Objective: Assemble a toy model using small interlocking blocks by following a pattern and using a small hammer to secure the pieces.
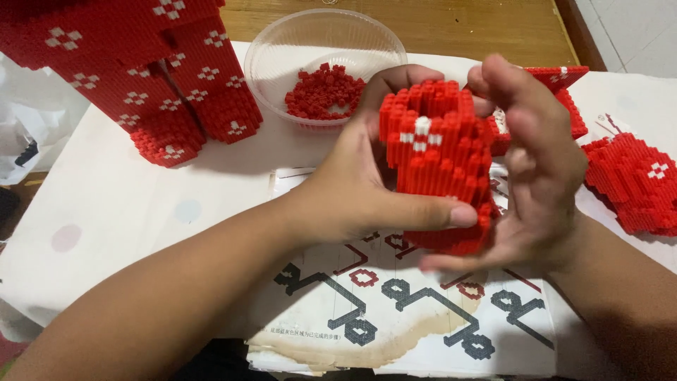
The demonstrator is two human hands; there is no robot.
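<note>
White cloth covers the counter (106, 204) below my fingers, with a printed instruction sheet (416, 310) nearest me under both wrists. My left hand (352, 190) is closed around the red brick piece (437, 159), thumb across its front, holding it upright so the white cross faces me. My right hand (536, 169) cups its far side, fingers loosely curled. Right of that lie more red sections (635, 183). Beyond my fingers sits a clear bowl (268, 56) of loose red bricks (324, 92), and far left the large red model (155, 77).
</note>
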